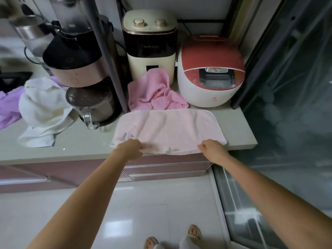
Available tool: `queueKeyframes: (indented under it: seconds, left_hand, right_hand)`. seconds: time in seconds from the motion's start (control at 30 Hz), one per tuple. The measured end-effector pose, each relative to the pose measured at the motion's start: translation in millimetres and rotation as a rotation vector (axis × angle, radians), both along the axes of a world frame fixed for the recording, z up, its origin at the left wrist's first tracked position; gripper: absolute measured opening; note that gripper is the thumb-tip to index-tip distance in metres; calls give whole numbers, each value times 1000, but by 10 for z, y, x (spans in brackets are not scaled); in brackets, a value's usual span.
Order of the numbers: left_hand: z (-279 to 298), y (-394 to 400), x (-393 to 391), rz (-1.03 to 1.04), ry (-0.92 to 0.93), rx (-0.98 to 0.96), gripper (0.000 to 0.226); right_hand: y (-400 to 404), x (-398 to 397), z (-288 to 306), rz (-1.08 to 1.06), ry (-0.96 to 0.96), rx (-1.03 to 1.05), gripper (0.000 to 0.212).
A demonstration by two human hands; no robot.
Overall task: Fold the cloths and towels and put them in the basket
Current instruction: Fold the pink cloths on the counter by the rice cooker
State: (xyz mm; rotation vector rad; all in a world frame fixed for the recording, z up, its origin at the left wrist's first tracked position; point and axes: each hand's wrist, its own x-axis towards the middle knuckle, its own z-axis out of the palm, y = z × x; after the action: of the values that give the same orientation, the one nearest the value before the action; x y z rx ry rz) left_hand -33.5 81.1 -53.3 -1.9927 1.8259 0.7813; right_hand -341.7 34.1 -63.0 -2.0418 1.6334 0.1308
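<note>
A pale pink towel [167,130] lies flat on the countertop [80,146], its near edge hanging slightly over the front. My left hand [132,148] pinches the towel's near edge at the left. At the right, my right hand [212,150] grips the same edge. Behind it a brighter pink cloth [154,92] lies crumpled. A white cloth [43,112] and a purple cloth [9,108] lie bunched at the left. No basket is in view.
A red and white rice cooker [210,72], a cream appliance [150,45] and a blender with a glass jug [89,103] stand along the back of the counter. A dark glass door [287,123] is at the right. Pink drawers are below the counter.
</note>
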Motion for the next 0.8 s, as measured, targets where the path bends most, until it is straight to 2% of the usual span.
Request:
queueKeyframes:
  seconds: [0.13,0.23,0.37,0.47,0.53,0.6,0.7,0.77,0.8]
  left_hand:
    - [204,-110,-81,-32,-50,50,40]
    - [386,-243,-417,-34,-52,-131,37]
    - [407,-481,-1127,-54,160,-235,25]
    - [353,-662,-1614,77,362,-274,17]
    - [260,-687,-1914,154,422,-275,15]
    - [120,-650,-2199,96,335,-286,20]
    - [-70,-589,-2560,-111,87,-359,50]
    - [-163,-595,-2696,-132,39,-376,66]
    - [-200,-606,-2735,-123,39,-380,67]
  right_hand:
    - [-57,-95,95,-79,-47,7,38]
    - [-252,-239,175,-257,-163,-111,30]
    - [-624,-501,113,-422,-284,-131,19]
    - [-915,-624,-11,-480,-345,-131,14]
    - [-1092,-661,-103,-483,-356,-96,19]
    - [-1275,-654,-180,-471,-356,-77,22]
    - [-1501,-603,-253,-414,-348,-81,23]
    - [-1591,-568,-292,-388,-353,-67,22]
    - [-1618,-558,-317,-369,-347,-55,21]
